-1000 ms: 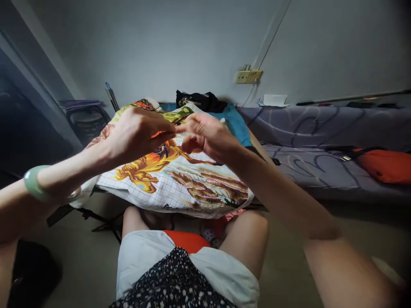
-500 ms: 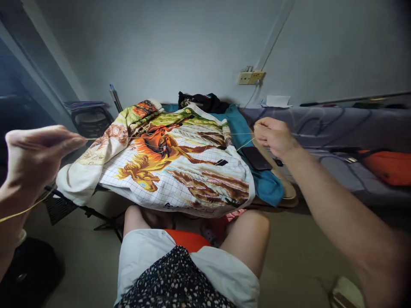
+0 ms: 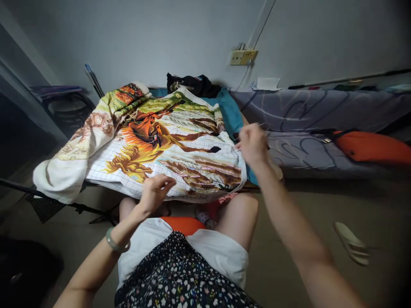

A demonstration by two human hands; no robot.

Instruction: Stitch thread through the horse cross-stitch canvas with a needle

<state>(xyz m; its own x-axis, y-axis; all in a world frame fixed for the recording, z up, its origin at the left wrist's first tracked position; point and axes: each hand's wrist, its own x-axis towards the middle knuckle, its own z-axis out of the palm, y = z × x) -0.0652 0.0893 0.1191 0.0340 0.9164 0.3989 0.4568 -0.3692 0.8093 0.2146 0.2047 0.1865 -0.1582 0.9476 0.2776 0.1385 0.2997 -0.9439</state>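
A large cross-stitch canvas [image 3: 199, 167] with a horse picture lies spread over the surface before my knees, its left part rolled and folded over. My left hand [image 3: 156, 193] is over the near edge of the canvas, with thumb and forefinger pinched together; what they hold, if anything, is too small to see. At the right edge of the canvas my right hand [image 3: 253, 143] is raised, fingers pinched and somewhat blurred. A faint strand of thread shows beside its fingers. Loose yellow threads lie on the horse's orange part.
Teal cloth [image 3: 231, 113] lies under the canvas. A black cloth item [image 3: 192, 85] sits behind it. On the right are a grey sofa [image 3: 308, 145] and an orange bag [image 3: 369, 145]. A black stand leg [image 3: 93, 211] is at lower left, and a slipper [image 3: 351, 244] lies on the floor.
My left hand has come from far left to the canvas's near edge. My right hand has moved slightly left and down. The thread stretched between them is no longer taut in view.
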